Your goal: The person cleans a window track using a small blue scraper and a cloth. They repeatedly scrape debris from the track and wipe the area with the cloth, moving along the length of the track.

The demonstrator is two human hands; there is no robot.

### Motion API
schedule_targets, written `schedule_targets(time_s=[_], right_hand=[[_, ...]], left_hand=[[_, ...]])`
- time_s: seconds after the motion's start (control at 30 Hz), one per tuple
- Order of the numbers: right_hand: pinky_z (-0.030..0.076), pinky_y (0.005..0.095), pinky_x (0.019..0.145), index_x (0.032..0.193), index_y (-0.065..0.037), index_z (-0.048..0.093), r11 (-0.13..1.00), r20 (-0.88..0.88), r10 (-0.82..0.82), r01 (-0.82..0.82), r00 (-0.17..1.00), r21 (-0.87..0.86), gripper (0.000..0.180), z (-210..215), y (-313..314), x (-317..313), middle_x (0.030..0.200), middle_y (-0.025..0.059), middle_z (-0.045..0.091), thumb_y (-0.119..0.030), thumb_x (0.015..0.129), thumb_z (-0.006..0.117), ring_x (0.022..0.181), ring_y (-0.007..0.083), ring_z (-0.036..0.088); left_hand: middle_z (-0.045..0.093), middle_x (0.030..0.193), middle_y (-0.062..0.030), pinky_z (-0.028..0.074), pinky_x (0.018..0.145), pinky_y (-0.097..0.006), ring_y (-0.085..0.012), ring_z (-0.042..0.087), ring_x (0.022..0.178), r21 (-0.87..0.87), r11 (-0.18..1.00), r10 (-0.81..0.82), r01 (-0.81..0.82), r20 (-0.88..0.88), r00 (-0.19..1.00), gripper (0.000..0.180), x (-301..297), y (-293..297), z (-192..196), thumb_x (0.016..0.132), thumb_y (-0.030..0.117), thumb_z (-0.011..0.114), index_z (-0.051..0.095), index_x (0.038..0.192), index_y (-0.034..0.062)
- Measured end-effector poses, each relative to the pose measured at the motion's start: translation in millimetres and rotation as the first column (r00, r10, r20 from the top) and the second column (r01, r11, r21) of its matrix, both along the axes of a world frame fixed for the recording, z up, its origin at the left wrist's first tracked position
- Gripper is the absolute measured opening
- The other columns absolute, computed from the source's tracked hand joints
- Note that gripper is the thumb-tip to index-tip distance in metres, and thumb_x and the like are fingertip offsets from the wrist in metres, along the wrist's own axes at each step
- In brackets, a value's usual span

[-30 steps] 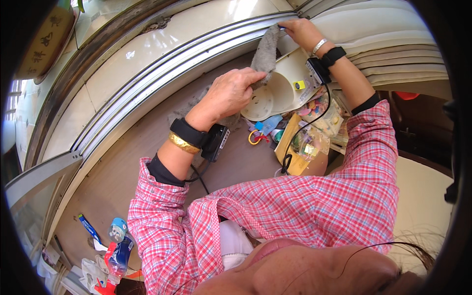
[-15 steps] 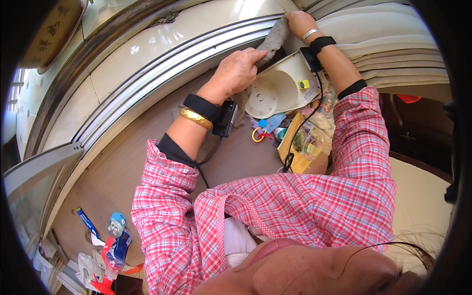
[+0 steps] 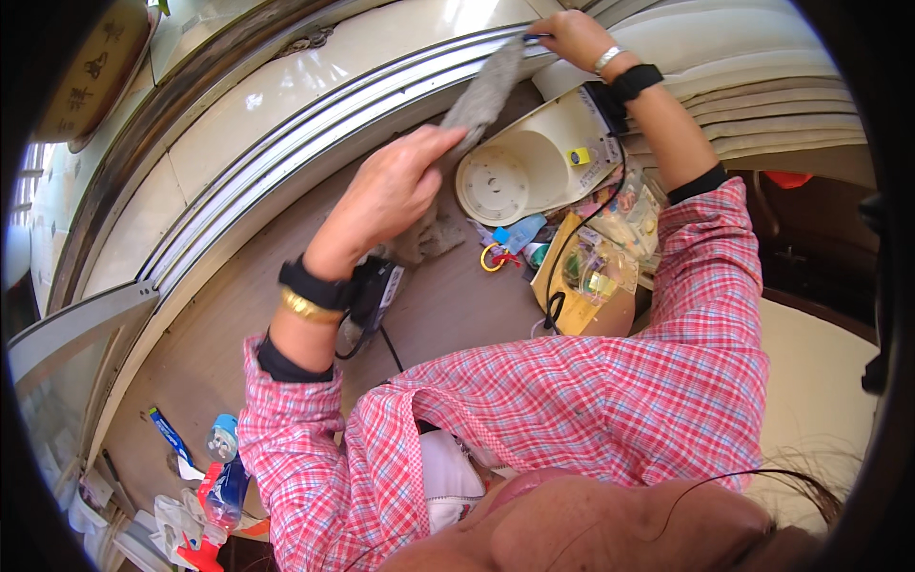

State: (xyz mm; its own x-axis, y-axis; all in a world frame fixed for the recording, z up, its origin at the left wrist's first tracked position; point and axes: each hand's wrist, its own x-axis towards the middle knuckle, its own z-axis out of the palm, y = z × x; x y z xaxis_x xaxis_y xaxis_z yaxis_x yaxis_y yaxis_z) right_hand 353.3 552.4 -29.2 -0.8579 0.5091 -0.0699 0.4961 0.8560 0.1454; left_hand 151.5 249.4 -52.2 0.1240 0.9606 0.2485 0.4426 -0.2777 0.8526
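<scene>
I see my left hand (image 3: 386, 195) clenched on the grey cloth (image 3: 481, 95). My right hand (image 3: 567, 38) pinches its upper end at the window track (image 3: 315, 143).

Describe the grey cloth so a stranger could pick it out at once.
Start at the pale window track curving across the top. The grey cloth lies stretched along it above the brown sill, pinched by the right hand at its far end and by the left hand at its near end. It is the only soft, fuzzy grey strip; the cream round-based appliance beside it is hard and smooth.
</scene>
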Motion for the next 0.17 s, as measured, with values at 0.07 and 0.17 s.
schedule_targets(time_s=[0.07, 0.17], right_hand=[[0.052, 0.0399, 0.076, 0.098, -0.009, 0.07, 0.996, 0.079, -0.019, 0.012, 0.997, 0.085, 0.02, 0.2, 19.7, 17.6, 0.091, 0.0168, 0.068, -0.012, 0.08, 0.064, 0.083, 0.0327, 0.065], [0.051, 0.0388, 0.079, 0.097, -0.006, 0.071, 0.974, 0.106, -0.131, 0.108, 0.986, 0.197, 0.021, -16.4, 60.9, 39.5, 0.086, 0.0166, 0.068, -0.012, 0.078, 0.066, 0.086, 0.0329, 0.065]], left_hand=[[0.058, 0.117, -0.0192, 0.045, 0.092, -0.036, -0.0349, 0.057, 0.106, 0.019, 0.999, -0.032, 0.032, -0.004, 0.999, 0.047, 11.0, 25.9, -7.6, 0.081, -0.003, 0.044, 0.052, 0.127, 0.0029], [0.056, 0.123, -0.0195, 0.042, 0.098, -0.037, -0.0323, 0.055, 0.113, -0.015, 0.997, -0.072, 0.072, -0.057, 0.996, 0.045, 31.1, 58.5, -16.1, 0.082, -0.001, 0.047, 0.052, 0.127, 0.003]])
